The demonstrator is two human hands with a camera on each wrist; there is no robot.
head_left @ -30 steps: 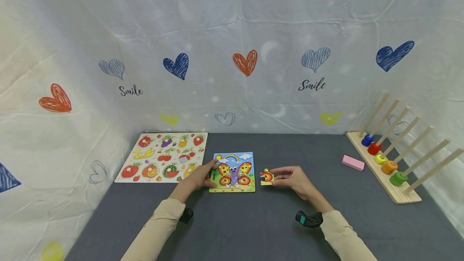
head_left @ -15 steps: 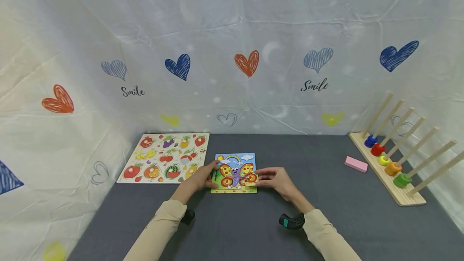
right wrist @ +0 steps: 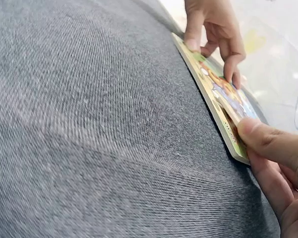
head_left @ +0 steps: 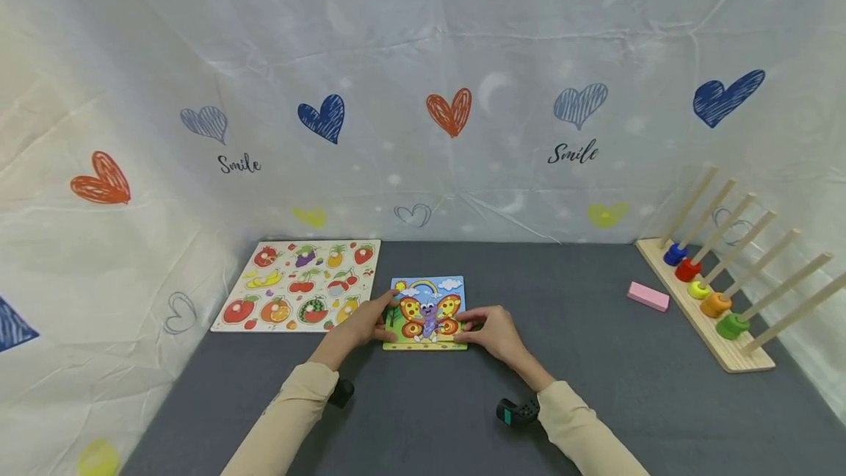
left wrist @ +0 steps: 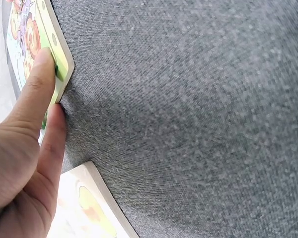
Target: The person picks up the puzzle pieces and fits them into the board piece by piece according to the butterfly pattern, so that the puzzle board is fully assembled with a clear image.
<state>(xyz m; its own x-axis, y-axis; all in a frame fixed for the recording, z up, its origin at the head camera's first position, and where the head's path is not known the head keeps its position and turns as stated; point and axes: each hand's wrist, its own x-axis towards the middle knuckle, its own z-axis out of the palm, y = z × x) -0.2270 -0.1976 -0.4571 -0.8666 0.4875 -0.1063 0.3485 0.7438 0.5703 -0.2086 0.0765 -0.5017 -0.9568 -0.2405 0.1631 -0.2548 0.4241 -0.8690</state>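
A butterfly jigsaw puzzle board lies on the grey table in the middle of the head view. My left hand holds its left edge; in the left wrist view the thumb lies on top and a finger touches the side. At the lower right corner my right hand pinches a puzzle piece between thumb and fingers. In the right wrist view this piece sits over the board, its near edge slightly raised. The fingers partly cover it, so I cannot tell whether it lies flush.
A fruit picture board lies at the back left, close to my left hand. To the right are a pink block and a wooden peg stand with coloured rings. A white printed cloth hangs behind the table.
My right hand has moved left with the puzzle piece, from beside the board to over its lower right corner. My left hand has kept its hold on the board's left edge.
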